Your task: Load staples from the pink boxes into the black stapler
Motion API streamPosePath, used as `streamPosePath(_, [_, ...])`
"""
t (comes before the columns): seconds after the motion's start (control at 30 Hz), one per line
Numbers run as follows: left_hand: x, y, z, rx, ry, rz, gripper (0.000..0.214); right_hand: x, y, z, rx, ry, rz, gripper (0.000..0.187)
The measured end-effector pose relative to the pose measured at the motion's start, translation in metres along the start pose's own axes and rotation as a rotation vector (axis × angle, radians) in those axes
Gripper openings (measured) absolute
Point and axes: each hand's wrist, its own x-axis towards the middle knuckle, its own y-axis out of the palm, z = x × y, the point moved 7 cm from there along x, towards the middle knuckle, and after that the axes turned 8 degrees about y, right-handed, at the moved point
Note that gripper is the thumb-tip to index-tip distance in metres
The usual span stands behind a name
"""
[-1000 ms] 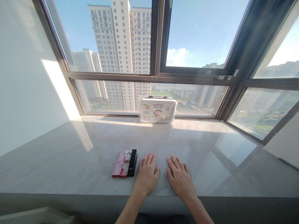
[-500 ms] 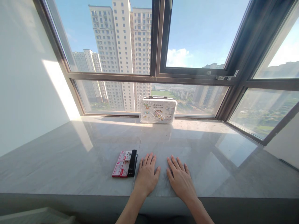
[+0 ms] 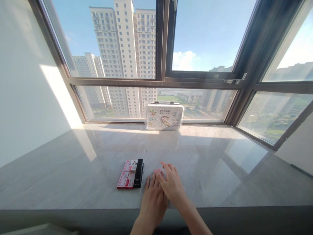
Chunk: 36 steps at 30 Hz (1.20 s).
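Note:
My left hand [image 3: 154,196] lies palm down on the grey marbled sill [image 3: 73,182], its fingers stretched forward. Over its fingertips reaches my right hand [image 3: 171,182], fingers extended and a little apart, with no object visible in it. A small pinkish patch shows where the two hands overlap; I cannot make out whether it is a fingertip. Just left of my left hand is a black stapler [image 3: 139,173], lying lengthwise against several small red-and-white boxes [image 3: 123,180]. Neither hand touches the stapler or the boxes.
At the back of the sill, against the window, stands a white carrying case [image 3: 164,117] with printed cartoon pictures, a dark handle and clear plastic wrap. Dark window frames [image 3: 160,83] border the sill behind, and a white wall [image 3: 29,107] rises at left.
My right hand has moved left from the sill and now overlaps the fingers of my left hand. The stapler, boxes and case have stayed in place; the view has shifted slightly.

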Motion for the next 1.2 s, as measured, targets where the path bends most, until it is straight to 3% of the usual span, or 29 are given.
streamPosePath(0.13, [-0.044,-0.002,-0.009,0.007,0.134,-0.1,0.057,0.008,0.042,0.067,0.149,-0.097,0.044,0.069])
streamPosePath(0.27, [-0.072,-0.022,-0.003,-0.118,0.155,-0.148,0.032,0.023,0.056,0.083,0.099,-0.111,0.074,0.061])
streamPosePath(0.4, [-0.063,-0.049,0.016,-0.389,-0.093,-0.071,0.032,0.03,0.029,0.054,0.019,-0.138,0.138,0.057])
streamPosePath(0.5, [-0.041,-0.053,0.022,-0.403,-0.198,-0.071,0.032,0.024,-0.001,0.02,-0.016,-0.105,0.128,0.053])
streamPosePath(0.63, [-0.01,-0.032,0.015,-0.312,-0.126,-0.032,0.046,0.011,-0.023,-0.01,-0.04,0.007,0.02,0.04])
streamPosePath(0.8, [0.005,-0.016,0.009,-0.252,-0.007,0.06,0.055,0.01,-0.022,-0.008,0.017,0.051,-0.132,0.026])
streamPosePath(0.9, [0.005,-0.017,0.015,-0.212,-0.038,0.058,0.054,0.024,-0.025,-0.014,0.344,0.159,-0.212,0.028])
streamPosePath(1.0, [0.004,-0.015,0.022,-0.17,-0.084,0.04,0.055,0.04,-0.028,-0.039,0.774,0.308,-0.246,0.044])
streamPosePath(1.1, [0.004,-0.011,0.023,-0.148,-0.096,0.009,0.054,0.049,-0.035,-0.069,0.949,0.381,-0.252,0.054])
streamPosePath(1.2, [0.003,-0.013,0.021,-0.135,-0.098,-0.042,0.057,0.043,-0.039,-0.099,1.07,0.437,-0.207,0.052])
